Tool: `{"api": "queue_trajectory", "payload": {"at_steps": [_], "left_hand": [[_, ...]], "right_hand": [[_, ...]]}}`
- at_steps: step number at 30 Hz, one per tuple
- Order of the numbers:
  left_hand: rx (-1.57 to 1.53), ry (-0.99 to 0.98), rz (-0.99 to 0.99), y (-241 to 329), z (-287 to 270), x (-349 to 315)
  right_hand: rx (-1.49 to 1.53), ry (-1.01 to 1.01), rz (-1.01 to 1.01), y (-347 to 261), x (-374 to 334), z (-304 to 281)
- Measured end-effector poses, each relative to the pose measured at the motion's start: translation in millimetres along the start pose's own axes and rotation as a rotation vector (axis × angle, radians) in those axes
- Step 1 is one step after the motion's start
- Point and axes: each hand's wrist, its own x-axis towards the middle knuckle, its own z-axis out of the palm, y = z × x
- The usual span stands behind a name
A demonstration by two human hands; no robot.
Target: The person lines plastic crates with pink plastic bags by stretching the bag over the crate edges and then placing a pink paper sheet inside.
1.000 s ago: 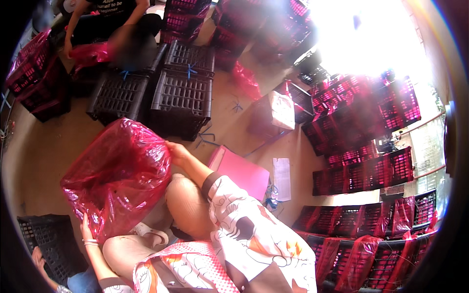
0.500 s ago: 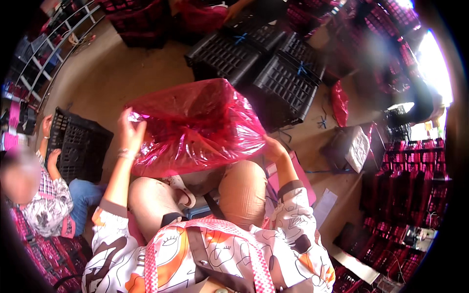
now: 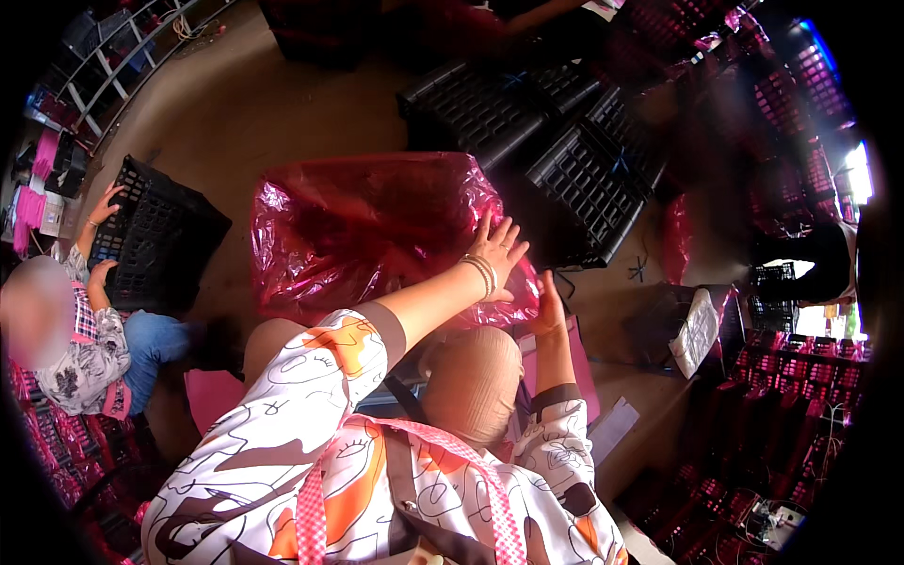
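Observation:
A box-shaped bundle covered in shiny, see-through pink plastic lies across my knees, with something dark showing inside. My left forearm crosses over to its right end. There my left hand presses on the plastic, fingers spread wide. Close beside it, my right hand stands against the bundle's right edge with its fingers stretched upward. Neither hand has its fingers wrapped round anything that I can see. The bundle's underside is out of sight.
Black slatted crates with blue ties stand beyond the bundle. At left a seated person holds another black crate. Pink-wrapped stacks line the right side, near a dark box with whitish plastic on it.
My left hand has gone from the bundle's left end across to its right end, now with spread fingers. My right hand's fingers now point up along the edge.

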Motion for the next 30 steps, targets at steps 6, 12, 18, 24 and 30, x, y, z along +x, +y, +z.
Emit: {"api": "queue_trajectory", "payload": {"at_steps": [6,12,18,24,30], "left_hand": [[-0.079,-0.110,-0.066,-3.1,13.2,16.6],[-0.111,-0.085,-0.099,2.9,-20.9,13.5],[0.080,-0.074,-0.051,-0.4,-4.1,6.7],[-0.191,-0.067,-0.198,6.9,-1.6,20.4],[-0.143,0.065,-0.180,11.2,4.5,29.2]], "right_hand": [[0.415,-0.148,-0.343,8.2,37.5,2.1],[-1.480,0.461,-0.540,-4.5,33.8,-17.2],[-1.232,0.407,-0.331,-26.6,7.7,19.0],[-0.119,0.167,-0.246,-11.6,38.5,11.8],[-1.169,0.467,-0.359,-16.4,21.7,2.8]]}}
